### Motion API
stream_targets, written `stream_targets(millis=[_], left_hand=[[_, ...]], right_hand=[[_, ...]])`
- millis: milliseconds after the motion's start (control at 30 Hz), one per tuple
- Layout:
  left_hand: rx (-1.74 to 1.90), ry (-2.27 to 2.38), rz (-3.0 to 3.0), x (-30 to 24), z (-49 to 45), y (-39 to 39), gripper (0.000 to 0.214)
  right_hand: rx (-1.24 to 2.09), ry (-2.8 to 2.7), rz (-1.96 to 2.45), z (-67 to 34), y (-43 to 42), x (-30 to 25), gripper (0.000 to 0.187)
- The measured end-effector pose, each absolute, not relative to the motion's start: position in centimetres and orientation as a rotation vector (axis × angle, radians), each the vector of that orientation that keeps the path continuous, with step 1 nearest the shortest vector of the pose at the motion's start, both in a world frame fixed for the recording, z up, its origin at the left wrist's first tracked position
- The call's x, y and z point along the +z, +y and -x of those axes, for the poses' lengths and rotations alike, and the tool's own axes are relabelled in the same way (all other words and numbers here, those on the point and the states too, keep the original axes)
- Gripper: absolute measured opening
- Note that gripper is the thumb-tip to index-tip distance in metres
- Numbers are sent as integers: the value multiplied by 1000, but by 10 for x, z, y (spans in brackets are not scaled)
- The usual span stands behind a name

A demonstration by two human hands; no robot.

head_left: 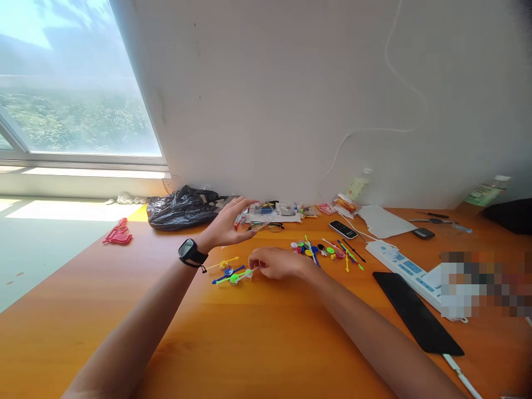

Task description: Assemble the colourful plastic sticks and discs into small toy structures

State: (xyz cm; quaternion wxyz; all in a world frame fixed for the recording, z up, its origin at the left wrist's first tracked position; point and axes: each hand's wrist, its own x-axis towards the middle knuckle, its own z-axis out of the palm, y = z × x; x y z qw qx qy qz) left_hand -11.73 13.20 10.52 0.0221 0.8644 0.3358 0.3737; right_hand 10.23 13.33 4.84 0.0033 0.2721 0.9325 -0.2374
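Note:
My left hand, with a black watch at its wrist, hovers above the table with fingers stretched out and apart, holding nothing. Below it and to the right, my right hand has its fingertips pinched at the end of a white plastic stick with a small round part; the fingers partly hide it. Just left of these fingertips lie a green plastic arrow stick on a round piece, a blue one and a yellow one.
More colourful plastic sticks and discs lie right of my hands. Behind are a black plastic bag, glasses and small packets. A power strip, black tablet-like slab and black handheld device occupy the right. A red plastic object lies left.

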Motion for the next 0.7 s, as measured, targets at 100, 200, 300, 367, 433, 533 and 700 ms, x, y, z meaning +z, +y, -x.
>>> stream_targets(millis=[100,200,300,367,433,533,700], left_hand=[[1144,1020,-2650,108,116,130,66],[1116,1002,-2632,112,113,126,67],[1090,946,-2618,115,106,120,67],[1071,902,-2611,117,100,115,68],[1063,867,-2614,119,94,110,69],[1073,832,-2637,124,88,103,71],[1064,782,-2664,134,84,91,75]], right_hand=[[-722,2855,-919,-108,140,49,18],[-736,2764,-929,-114,139,63,13],[-740,2649,-954,-124,130,90,12],[-683,2615,-1058,-133,119,110,10],[-569,2664,-1183,-141,102,127,8],[-418,2832,-1187,-156,70,153,9],[-576,3067,-875,-189,24,205,16]])
